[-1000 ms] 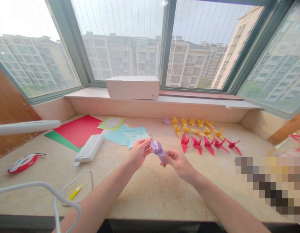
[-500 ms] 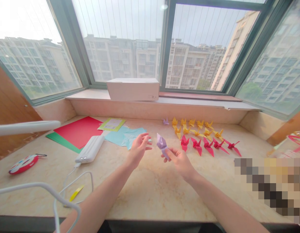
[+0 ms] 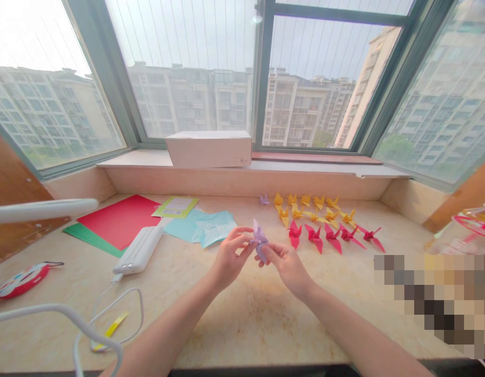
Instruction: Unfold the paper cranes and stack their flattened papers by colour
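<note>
A lavender paper crane [image 3: 260, 236] is held above the counter between my two hands. My left hand [image 3: 235, 254] pinches its left side with thumb and forefinger. Its lower part is gripped by my right hand [image 3: 284, 264], fingers curled around it. Beyond, to the right, stand rows of folded cranes: yellow cranes [image 3: 305, 200] at the back and red cranes [image 3: 332, 238] in front. Another small lavender crane [image 3: 264, 199] sits at the left end of the back row. Light blue paper [image 3: 217, 228] lies just beyond my left hand.
Red sheets [image 3: 117, 220] lie over green paper [image 3: 91, 241] at left, with a yellow-green packet [image 3: 175, 206] near them. A white power bank [image 3: 138, 250] has a cable [image 3: 138, 309] attached. A white box [image 3: 209, 149] rests on the sill. A clear cup [image 3: 466, 235] stands at right.
My left hand has come in from the left, its spread fingers closing on the lavender crane. My right hand still holds the crane. The view has shifted slightly.
</note>
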### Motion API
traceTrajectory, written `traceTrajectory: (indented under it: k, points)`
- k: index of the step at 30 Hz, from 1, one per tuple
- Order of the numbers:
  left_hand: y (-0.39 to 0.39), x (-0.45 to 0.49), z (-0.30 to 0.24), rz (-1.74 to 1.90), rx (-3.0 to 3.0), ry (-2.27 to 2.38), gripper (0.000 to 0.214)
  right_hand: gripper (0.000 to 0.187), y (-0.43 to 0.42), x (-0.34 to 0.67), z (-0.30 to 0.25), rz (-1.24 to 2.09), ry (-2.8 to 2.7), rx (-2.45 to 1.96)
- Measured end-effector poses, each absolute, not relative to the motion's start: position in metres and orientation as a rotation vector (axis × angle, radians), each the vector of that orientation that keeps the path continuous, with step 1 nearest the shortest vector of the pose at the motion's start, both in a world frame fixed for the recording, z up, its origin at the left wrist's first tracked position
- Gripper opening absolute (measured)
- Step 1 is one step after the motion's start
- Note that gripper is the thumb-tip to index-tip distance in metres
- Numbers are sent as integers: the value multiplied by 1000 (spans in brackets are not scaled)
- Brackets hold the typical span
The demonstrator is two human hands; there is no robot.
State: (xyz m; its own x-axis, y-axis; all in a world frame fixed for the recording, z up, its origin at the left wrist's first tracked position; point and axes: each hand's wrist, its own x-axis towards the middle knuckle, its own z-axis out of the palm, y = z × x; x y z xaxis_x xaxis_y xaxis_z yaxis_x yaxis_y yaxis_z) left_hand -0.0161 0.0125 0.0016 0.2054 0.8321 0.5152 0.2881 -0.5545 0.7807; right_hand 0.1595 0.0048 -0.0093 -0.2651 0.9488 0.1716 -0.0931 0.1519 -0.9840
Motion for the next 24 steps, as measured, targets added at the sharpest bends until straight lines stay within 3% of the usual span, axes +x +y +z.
traceTrajectory:
  k: [7,10,14,19,24]
  points:
    - [19,-21,-1,1392,2103,1150,18,43,6,159,-15,1262,-1503,-942]
    - [21,-24,1,1418,2168,1224,19,47,10,166,-14,1026,-1571,-1072]
    - [20,-26,4,1352,2254,1184,20,37,16,181,-4,667,-1589,-1150]
    - [17,-23,3,1319,2344,1081,16,49,18,186,0,819,-1887,-928]
    - [16,-21,0,1305,2349,1003,14,44,15,181,-3,819,-1936,-915]
